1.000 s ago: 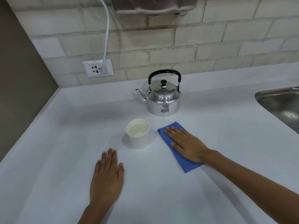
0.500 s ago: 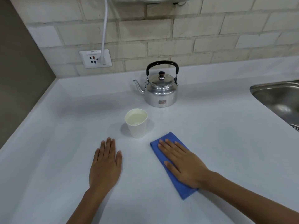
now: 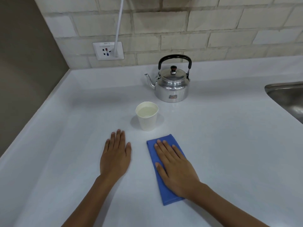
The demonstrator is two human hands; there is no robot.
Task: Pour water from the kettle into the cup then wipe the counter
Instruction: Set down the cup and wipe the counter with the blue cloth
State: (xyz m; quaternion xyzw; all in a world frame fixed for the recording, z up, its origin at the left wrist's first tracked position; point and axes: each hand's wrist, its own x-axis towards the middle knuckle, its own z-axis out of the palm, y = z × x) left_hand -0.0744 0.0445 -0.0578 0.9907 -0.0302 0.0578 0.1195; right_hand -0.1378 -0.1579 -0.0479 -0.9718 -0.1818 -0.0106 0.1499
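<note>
wiping beside a full cup

pale counter point(image 3: 229, 153) is carrying a polished metal kettle point(image 3: 172, 86), then a soft blue folded cloth point(image 3: 165, 192) lying under the flat, unclenched right hand point(image 3: 177, 171). left hand point(image 3: 115, 156) is resting spread, empty. light white paper cup point(image 3: 147, 117), standing just beyond the cloth, is looking tippable; grasp mid-wall.

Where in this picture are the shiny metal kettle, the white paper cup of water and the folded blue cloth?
shiny metal kettle point(image 3: 172, 89): head view, on its rounded body.
white paper cup point(image 3: 148, 122): head view, on its outer wall.
folded blue cloth point(image 3: 151, 145): head view, on the bare corner left of the right hand's fingertips.
</note>
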